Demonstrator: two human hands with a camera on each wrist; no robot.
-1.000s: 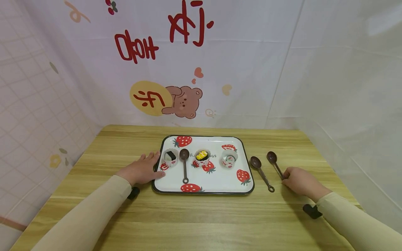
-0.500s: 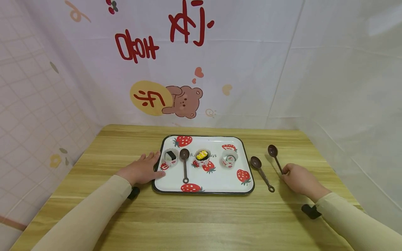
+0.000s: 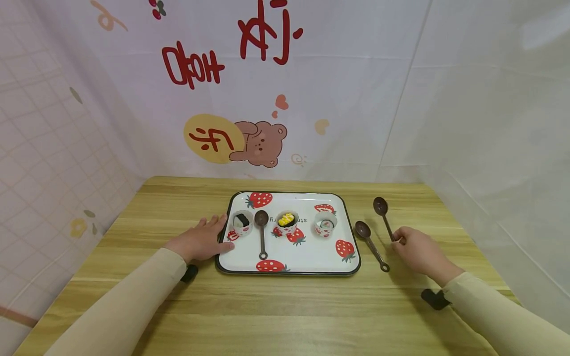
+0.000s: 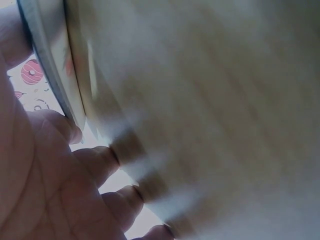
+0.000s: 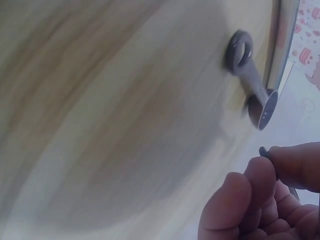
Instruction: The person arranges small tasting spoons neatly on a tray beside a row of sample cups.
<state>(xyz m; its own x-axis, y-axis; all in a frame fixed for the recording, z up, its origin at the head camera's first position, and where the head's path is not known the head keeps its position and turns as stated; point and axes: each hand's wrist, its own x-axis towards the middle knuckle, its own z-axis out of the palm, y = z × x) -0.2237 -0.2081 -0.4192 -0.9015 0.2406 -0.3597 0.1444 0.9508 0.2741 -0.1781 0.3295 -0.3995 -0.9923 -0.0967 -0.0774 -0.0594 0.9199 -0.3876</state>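
My right hand (image 3: 420,252) pinches the handle end of a brown measuring spoon (image 3: 380,206), bowl pointing away from me, right of the tray. In the right wrist view only the handle's dark tip (image 5: 264,151) shows between thumb and fingers. A matching spoon (image 3: 363,230) lies on the table between that hand and the tray. My left hand (image 3: 198,242) rests at the left edge of the white strawberry tray (image 3: 307,259), fingers extended and thumb over its rim. Another brown spoon (image 3: 261,218) lies on the tray, between two paper cups.
Three paper cups stand in a row on the tray: one with a rice ball (image 3: 242,221), one with yellow-topped sushi (image 3: 287,220), one with a sushi roll (image 3: 327,224). The wooden table (image 3: 285,311) meets a printed cloth backdrop (image 3: 347,89) behind and at the sides.
My right hand has shifted left and slightly away from me, carrying the spoon with it. The left hand, the tray and its contents stay where they were.
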